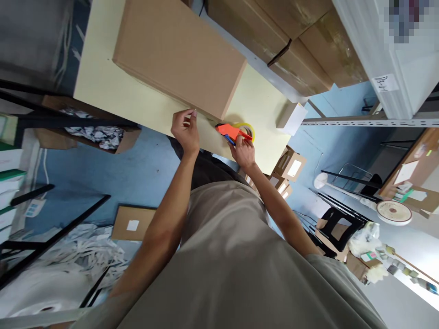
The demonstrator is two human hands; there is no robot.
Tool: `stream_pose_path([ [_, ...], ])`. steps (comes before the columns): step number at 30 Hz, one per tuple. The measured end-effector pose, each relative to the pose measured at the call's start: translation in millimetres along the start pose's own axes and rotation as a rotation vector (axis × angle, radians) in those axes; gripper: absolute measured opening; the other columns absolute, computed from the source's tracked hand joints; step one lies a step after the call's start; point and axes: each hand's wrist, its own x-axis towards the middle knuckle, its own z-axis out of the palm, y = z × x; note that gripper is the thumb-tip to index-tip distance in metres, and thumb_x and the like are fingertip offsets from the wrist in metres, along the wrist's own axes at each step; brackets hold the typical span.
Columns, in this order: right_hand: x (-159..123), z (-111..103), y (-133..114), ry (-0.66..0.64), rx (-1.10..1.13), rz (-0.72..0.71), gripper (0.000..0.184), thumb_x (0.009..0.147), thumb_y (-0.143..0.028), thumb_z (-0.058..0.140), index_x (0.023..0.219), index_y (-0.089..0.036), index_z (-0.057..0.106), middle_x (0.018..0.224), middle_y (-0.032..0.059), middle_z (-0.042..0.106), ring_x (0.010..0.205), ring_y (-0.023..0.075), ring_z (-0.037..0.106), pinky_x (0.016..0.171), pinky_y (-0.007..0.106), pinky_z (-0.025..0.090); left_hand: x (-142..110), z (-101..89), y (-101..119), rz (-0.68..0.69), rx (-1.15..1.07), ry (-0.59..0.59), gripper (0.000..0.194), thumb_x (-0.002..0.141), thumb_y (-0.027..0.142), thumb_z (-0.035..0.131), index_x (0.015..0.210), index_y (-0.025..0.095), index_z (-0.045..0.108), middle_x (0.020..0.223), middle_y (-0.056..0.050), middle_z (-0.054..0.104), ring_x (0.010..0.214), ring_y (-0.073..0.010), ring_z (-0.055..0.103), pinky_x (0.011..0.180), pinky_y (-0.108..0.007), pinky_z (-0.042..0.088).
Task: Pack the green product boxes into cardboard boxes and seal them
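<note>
At the near edge of the pale yellow table (103, 87), the left hand (185, 132) pinches the near edge of the flat cardboard box (178, 52). Just beside the box's corner, the right hand (244, 148) grips an orange tape dispenser (231, 131), its tape roll (247, 129) behind. A small white box (291, 119) sits at the table's right corner.

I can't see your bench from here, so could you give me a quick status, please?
Left hand pinching the cardboard box edge. Right hand gripping the tape dispenser on the table. Nothing between them.
</note>
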Motion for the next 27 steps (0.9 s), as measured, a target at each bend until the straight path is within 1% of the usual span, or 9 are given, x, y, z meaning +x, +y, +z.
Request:
stream_pose_path([
  [3, -1.7, -5.9, -5.6, -0.018, 0.022, -0.002, 0.05, 0.125, -0.042, 0.034, 0.138, -0.003, 0.062, 0.114, 0.023, 0.083, 0.114, 0.0317, 0.08, 0.115, 0.044, 0.053, -3.4, 10.9, 6.2, -0.081, -0.055, -0.022, 0.03, 0.111, 0.047, 0.069, 0.13, 0.024, 0.075, 0.13, -0.009, 0.076, 0.122, -0.0224, 0.077, 0.111, -0.037, 0.063],
  [6, -2.5, -11.1, -13.7, -0.038, 0.046, 0.006, 0.047, 0.124, -0.04, 0.037, 0.139, -0.002, 0.063, 0.116, 0.0241, 0.083, 0.116, 0.0328, 0.079, 0.112, 0.044, 0.054, -9.1, 24.4, 10.4, -0.069, -0.048, -0.051, 0.044, 0.11, 0.047, 0.072, 0.149, 0.027, 0.07, 0.145, -0.011, 0.071, 0.137, -0.024, 0.075, 0.118, -0.038, 0.061],
  [11, -5.9, -19.3, -26.1, -0.061, 0.087, 0.022, 0.046, 0.124, -0.037, 0.039, 0.141, -0.001, 0.061, 0.116, 0.0255, 0.081, 0.114, 0.0342, 0.079, 0.111, 0.047, 0.053, -3.8, 40.6, 20.4, -0.155, -0.11, -0.069, 0.056, 0.118, 0.051, 0.056, 0.17, 0.031, 0.05, 0.176, -0.016, 0.049, 0.164, -0.0303, 0.054, 0.132, -0.051, 0.053],
  [13, -8.1, -21.7, -29.3, -0.077, 0.111, 0.015, 0.047, 0.123, -0.036, 0.039, 0.143, 0.0, 0.06, 0.12, 0.0261, 0.08, 0.115, 0.0343, 0.078, 0.113, 0.047, 0.051, 8.9, 44.8, 25.2, -0.136, -0.118, -0.176, 0.06, 0.115, 0.056, 0.062, 0.167, 0.027, 0.051, 0.181, -0.018, 0.045, 0.169, -0.0328, 0.048, 0.133, -0.057, 0.052],
  [16, -10.2, -23.4, -35.2, -0.099, 0.162, -0.003, 0.045, 0.122, -0.031, 0.037, 0.141, 0.001, 0.061, 0.122, 0.028, 0.079, 0.116, 0.0349, 0.077, 0.115, 0.049, 0.05, 32.8, 44.1, 28.1, -0.028, -0.059, -0.427, 0.069, 0.105, 0.064, 0.078, 0.157, 0.024, 0.058, 0.179, -0.02, 0.048, 0.168, -0.036, 0.047, 0.131, -0.062, 0.054],
  [18, -9.5, -24.0, -43.0, -0.103, 0.196, -0.017, 0.042, 0.121, -0.025, 0.034, 0.139, 0.001, 0.062, 0.121, 0.0294, 0.078, 0.115, 0.0352, 0.077, 0.114, 0.051, 0.05, 46.3, 33.5, 27.9, 0.056, 0.013, -0.427, 0.072, 0.106, 0.072, 0.071, 0.157, 0.023, 0.056, 0.176, -0.022, 0.051, 0.165, -0.0351, 0.052, 0.13, -0.063, 0.054],
  [21, -5.1, -26.4, -64.2, -0.09, 0.252, -0.06, 0.043, 0.116, -0.011, 0.031, 0.146, 0.004, 0.059, 0.121, 0.0299, 0.079, 0.112, 0.0346, 0.077, 0.114, 0.054, 0.051, 60.6, 0.8, 32.7, 0.146, 0.143, -0.379, 0.084, 0.106, 0.081, 0.063, 0.164, 0.021, 0.05, 0.172, -0.022, 0.055, 0.161, -0.0315, 0.059, 0.131, -0.056, 0.054],
  [24, 0.2, -33.3, -92.2, -0.09, 0.299, -0.099, 0.051, 0.11, -0.001, 0.032, 0.155, 0.006, 0.056, 0.119, 0.0282, 0.081, 0.111, 0.0339, 0.078, 0.114, 0.054, 0.052, 70.8, -34.1, 46.9, 0.117, 0.242, -0.44, 0.091, 0.099, 0.08, 0.072, 0.165, 0.023, 0.048, 0.171, -0.022, 0.058, 0.161, -0.0284, 0.059, 0.134, -0.049, 0.051],
  [27, -2.6, -39.3, -109.8, -0.094, 0.34, -0.074, 0.052, 0.108, 0.002, 0.034, 0.153, 0.005, 0.058, 0.118, 0.0274, 0.082, 0.111, 0.0334, 0.08, 0.112, 0.052, 0.054, 77.5, -52.0, 60.1, 0.079, 0.316, -0.548, 0.084, 0.103, 0.073, 0.072, 0.168, 0.027, 0.045, 0.174, -0.019, 0.055, 0.166, -0.0248, 0.052, 0.139, -0.049, 0.043],
])
